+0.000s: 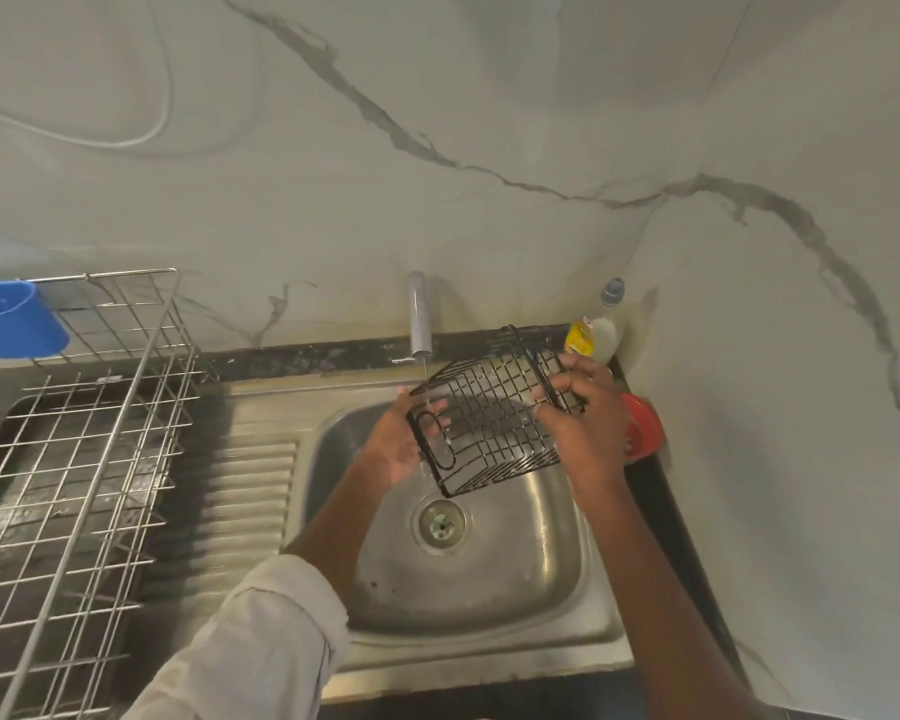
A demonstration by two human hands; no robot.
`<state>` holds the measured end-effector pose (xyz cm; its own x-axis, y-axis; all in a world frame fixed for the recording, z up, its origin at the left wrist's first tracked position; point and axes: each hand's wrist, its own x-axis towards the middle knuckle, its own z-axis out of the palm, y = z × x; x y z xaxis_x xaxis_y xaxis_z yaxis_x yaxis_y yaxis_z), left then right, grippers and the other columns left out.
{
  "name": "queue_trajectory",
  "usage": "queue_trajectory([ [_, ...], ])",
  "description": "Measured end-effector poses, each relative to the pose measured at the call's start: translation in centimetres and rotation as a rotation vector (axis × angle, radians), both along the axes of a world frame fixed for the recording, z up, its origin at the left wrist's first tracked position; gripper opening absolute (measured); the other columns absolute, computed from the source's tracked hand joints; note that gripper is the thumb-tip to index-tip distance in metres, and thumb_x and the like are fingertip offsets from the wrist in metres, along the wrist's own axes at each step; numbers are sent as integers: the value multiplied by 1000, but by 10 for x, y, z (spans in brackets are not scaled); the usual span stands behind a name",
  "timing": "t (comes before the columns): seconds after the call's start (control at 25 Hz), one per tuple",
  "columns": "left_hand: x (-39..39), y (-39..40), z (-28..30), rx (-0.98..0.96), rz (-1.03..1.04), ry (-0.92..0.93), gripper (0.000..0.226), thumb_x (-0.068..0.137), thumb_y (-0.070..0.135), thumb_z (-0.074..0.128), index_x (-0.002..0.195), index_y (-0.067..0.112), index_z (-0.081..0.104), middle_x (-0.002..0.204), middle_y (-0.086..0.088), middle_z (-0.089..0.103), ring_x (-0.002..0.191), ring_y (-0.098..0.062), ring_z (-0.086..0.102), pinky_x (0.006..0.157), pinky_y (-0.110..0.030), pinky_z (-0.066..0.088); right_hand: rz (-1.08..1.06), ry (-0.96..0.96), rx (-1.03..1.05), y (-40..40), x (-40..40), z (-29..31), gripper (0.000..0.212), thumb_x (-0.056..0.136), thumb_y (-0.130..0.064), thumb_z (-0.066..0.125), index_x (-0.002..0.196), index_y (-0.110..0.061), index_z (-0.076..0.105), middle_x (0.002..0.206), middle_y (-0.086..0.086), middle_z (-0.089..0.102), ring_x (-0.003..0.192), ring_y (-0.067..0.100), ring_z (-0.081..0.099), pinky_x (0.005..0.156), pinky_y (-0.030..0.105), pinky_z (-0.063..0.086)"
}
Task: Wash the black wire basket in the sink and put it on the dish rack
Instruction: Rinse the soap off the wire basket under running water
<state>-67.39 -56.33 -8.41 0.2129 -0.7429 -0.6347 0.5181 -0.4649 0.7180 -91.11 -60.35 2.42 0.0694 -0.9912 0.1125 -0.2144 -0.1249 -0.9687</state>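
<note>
Right, sink (583, 605) as landmark. Biggest thing is the dish rack (74, 459), silver wire, sitting left of the sink past the ribbed drainboard, with a blue cup (17, 324) hooked on its far-left corner. Sink bowl itself is steel with the drain in its middle. Black wire basket (489, 413) is held tilted over the sink's back half, above the bowl, under the tap (419, 319), which stands at the sink's rear edge and runs a thin stream onto the basket's left end. Right hand (583, 423): grip is clamped on the basket's right side, fingers hooked through the wires. Left hand (396, 449): palm up, fingers spread flat against the basket's left end, supporting and rubbing, not clamped. Soap bottle (591, 337) and a red item (642, 428) sit at the sink's right rear corner.

Step looks like rinsing. To do it well: probably rotate the basket so every face passes under the stream, keep it low in the bowl to limit splash, shake off drips before crossing to the rack.
</note>
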Motion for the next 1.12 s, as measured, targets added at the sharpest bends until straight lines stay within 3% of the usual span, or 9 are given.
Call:
queue_trajectory([
  [0.08, 10, -5, 11, 0, 19, 40, 81, 104, 72, 35, 135, 6, 70, 117, -12, 76, 113, -32, 72, 108, -52, 49, 50, -12, -71, 3, 3, 0, 34, 72, 9, 81, 80, -22, 70, 128, -13, 60, 126, -2, 52, 104, 18, 43],
  [0.16, 16, -12, 23, -47, 56, 81, 85, 102, 77, 33, 138, 8, 67, 127, -15, 76, 113, -32, 69, 90, -44, 53, 95, -22, -121, 2, 5, -4, 33, 72, 10, 81, 82, -19, 70, 130, -9, 58, 128, -1, 50, 102, 8, 37],
  [0.32, 23, -24, 37, -112, 116, 57, 80, 105, 73, 33, 142, 10, 65, 126, -17, 76, 113, -33, 72, 78, -40, 55, 161, -78, -167, -6, 2, -10, 45, 70, 13, 80, 83, -28, 67, 134, -4, 55, 134, 12, 49, 108, 15, 37],
  [0.48, 12, -21, 28, -87, 151, 64, 75, 103, 74, 41, 120, 9, 74, 111, -14, 78, 109, -33, 70, 85, -42, 51, 176, -96, -153, -12, -9, -18, 30, 68, 10, 78, 85, -14, 70, 133, -9, 57, 135, 17, 50, 111, 35, 42],
  [0.6, 4, -7, 13, -103, 207, 107, 74, 101, 73, 49, 110, 6, 77, 114, -18, 71, 109, -34, 63, 91, -47, 49, 219, -92, -194, -9, -15, -21, 25, 69, 6, 76, 82, -14, 68, 131, -6, 58, 133, 19, 52, 111, 37, 42],
  [0.76, 4, 11, 9, -174, 220, 76, 75, 101, 69, 48, 125, 2, 73, 115, -16, 76, 110, -32, 70, 96, -43, 54, 294, -19, -224, -5, -14, -23, 21, 76, 0, 77, 86, -17, 71, 133, -2, 54, 135, 17, 48, 115, 34, 38],
  [0.92, 13, 14, 20, -221, 195, 39, 84, 91, 75, 52, 148, 13, 62, 137, -8, 73, 125, -28, 69, 111, -51, 51, 345, 3, -185, -3, -10, -22, 13, 73, -3, 73, 82, -12, 75, 142, 3, 48, 142, 12, 41, 119, 27, 31],
  [1.04, 20, 9, 28, -226, 164, 57, 83, 84, 72, 74, 149, 22, 63, 141, -11, 66, 133, -36, 62, 115, -64, 44, 326, -14, -211, -1, -12, -21, 11, 73, -16, 73, 81, -9, 76, 143, 8, 48, 143, 15, 41, 120, 36, 32],
  [1.12, 16, 4, 30, -222, 170, 63, 70, 89, 58, 74, 146, 19, 65, 134, -13, 66, 133, -40, 60, 115, -63, 44, 293, -23, -234, 1, -19, -24, 16, 71, -21, 73, 80, -8, 77, 142, 6, 50, 142, 19, 42, 119, 45, 35],
])
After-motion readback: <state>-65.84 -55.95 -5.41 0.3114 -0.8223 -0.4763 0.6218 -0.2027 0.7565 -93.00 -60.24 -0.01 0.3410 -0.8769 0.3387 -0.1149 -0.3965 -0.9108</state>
